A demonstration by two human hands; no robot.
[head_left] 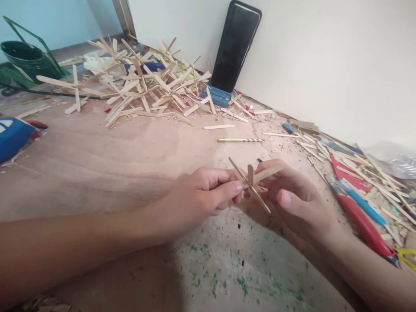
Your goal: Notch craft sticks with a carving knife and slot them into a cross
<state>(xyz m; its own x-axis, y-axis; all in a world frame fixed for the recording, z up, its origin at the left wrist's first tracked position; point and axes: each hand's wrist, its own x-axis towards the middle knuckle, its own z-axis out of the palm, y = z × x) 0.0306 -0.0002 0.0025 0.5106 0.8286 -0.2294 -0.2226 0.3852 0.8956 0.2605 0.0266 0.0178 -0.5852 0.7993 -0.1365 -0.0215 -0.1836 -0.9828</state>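
Between thumb and fingers, my left hand (pixel 216 190) pinches one end of a small model of crossed wooden craft sticks (pixel 264 173). Several pale arms of the model stick out in different directions. Just to the right is my right hand (pixel 299 195), its fingers curved behind the model and its thumb held apart, not closed on it. Some of the right fingertips are hidden by the sticks, so I cannot tell whether they touch. Beyond the hands, a yellow patterned pencil (pixel 241 140) and a loose craft stick (pixel 219 127) lie on the wooden table (pixel 156 147).
A heap of craft-stick models (pixel 143 86) spreads across the back, beside a dark phone (pixel 236 45) in a blue stand (pixel 217 94). At right lie loose sticks (pixel 378 177), a red-handled tool (pixel 365 225) and a blue tool (pixel 364 201). A green bucket (pixel 27 58) stands back left.
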